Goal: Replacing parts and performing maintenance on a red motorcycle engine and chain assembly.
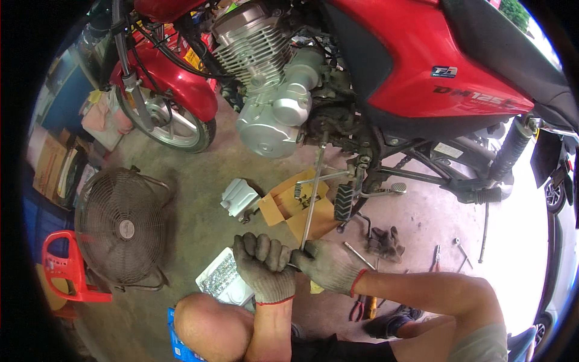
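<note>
My left hand (265, 268), in a dirty grey knit glove, is closed in a fist round the handle end of a long-shafted wrench (312, 208). Close beside it, my gloved right hand (330, 265) also grips that end, so most of the handle is hidden. The slim steel shaft runs away from me, up to the dark underside of the motorcycle behind the silver engine (271, 108). How its far tip sits on the part there is too small to tell. The shaft passes in front of the footrest (344, 202) and an open cardboard box (295, 202).
A red motorcycle (410, 66) stands across the far side. On the floor are a silver cover (240, 198), a tray of small parts (220, 277), dark gloves (386, 243), pliers (357, 309) and a ratchet (463, 253). At left are a fan (123, 229) and a red chair (66, 271).
</note>
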Demonstrator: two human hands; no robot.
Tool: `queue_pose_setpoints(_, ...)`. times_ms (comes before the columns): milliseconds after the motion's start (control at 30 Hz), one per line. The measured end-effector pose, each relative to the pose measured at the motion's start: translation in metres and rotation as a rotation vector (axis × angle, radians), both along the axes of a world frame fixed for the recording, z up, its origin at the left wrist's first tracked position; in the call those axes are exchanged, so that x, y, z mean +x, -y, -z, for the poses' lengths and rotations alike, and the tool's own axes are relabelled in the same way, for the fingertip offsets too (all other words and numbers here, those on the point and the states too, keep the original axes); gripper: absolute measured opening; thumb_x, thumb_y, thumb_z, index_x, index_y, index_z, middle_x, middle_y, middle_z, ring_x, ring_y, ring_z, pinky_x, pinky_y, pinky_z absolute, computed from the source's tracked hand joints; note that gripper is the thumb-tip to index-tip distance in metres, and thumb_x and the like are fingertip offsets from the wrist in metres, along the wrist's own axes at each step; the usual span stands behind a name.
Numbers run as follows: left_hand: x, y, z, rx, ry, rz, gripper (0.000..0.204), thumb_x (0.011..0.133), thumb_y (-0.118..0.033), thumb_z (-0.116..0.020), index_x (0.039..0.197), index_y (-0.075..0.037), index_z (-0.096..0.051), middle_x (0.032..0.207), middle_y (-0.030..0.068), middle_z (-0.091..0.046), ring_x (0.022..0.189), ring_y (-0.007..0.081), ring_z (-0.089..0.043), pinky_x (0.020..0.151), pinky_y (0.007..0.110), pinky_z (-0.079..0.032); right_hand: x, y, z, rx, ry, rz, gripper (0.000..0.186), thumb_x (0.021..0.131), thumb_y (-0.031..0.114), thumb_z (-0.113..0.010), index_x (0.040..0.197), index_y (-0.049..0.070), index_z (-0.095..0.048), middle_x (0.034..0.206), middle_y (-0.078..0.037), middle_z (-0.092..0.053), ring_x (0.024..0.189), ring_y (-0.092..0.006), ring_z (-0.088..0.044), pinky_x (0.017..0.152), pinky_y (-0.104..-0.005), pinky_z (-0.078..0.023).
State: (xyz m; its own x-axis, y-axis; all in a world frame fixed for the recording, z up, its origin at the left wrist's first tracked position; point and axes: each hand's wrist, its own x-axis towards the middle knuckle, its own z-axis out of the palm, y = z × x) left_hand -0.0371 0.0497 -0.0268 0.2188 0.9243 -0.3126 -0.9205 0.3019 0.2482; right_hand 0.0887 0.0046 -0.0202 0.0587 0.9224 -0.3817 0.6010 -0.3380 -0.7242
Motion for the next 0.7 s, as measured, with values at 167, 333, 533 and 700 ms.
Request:
queue_pose_setpoints(167,0.0011,0.0002,-0.0018,-0.007,-0.021,-0.006,0.047,0.105,-0.036,-0.030,0.061,-0.019,-0.031,0.050,-0.0047,-0.019,0.038,0.0100,-0.013,0.037,0.027,-0.015,0.0007,0.0013,0.0014,0.019,0.000,-0.001,0.048,0.089,0.043,-0.049,0.084,-0.002,-0.067,0.078,-0.028,-0.064,0.077,-0.0422,-0.066,0.068,-0.0503,-0.053)
queue_pose_setpoints(333,0.0008,0.0008,-0.0014,0.021,-0.015,0.005,0.047,0.105,-0.036,-0.031,0.061,-0.018,-0.032,0.050,-0.0044,-0.019,0.038,0.0099,-0.013,0.037,0.027,-0.015,0.0008,0.0015,0.0047,0.024,0.019,-0.001,0.047,0.089,0.042,-0.049,0.084,-0.002,-0.066,0.079,-0.027,-0.064,0.077,-0.0423,-0.066,0.070,-0.0506,-0.052)
queue_pose_setpoints(533,0.0017,0.0007,-0.0010,0.063,-0.064,-0.001,0.046,0.105,-0.037,-0.030,0.063,-0.018,-0.033,0.049,-0.0040,-0.020,0.037,0.0100,-0.013,0.036,0.027,-0.015,0.0015,0.0024,0.0070,0.023,-0.073,0.040,0.047,0.088,0.043,-0.051,0.083,-0.002,-0.065,0.080,-0.027,-0.064,0.080,-0.0432,-0.064,0.071,-0.0508,-0.051)
queue_pose_setpoints(700,0.0041,0.0022,-0.0041,0.052,-0.089,-0.021,0.046,0.105,-0.038,-0.030,0.063,-0.018,-0.032,0.050,-0.0039,-0.021,0.037,0.0100,-0.013,0.036,0.027,-0.015,0.0026,0.0030,0.0086,0.040,-0.100,0.032,0.047,0.087,0.043,-0.051,0.084,-0.002,-0.065,0.081,-0.028,-0.064,0.081,-0.0441,-0.063,0.072,-0.0510,-0.050)
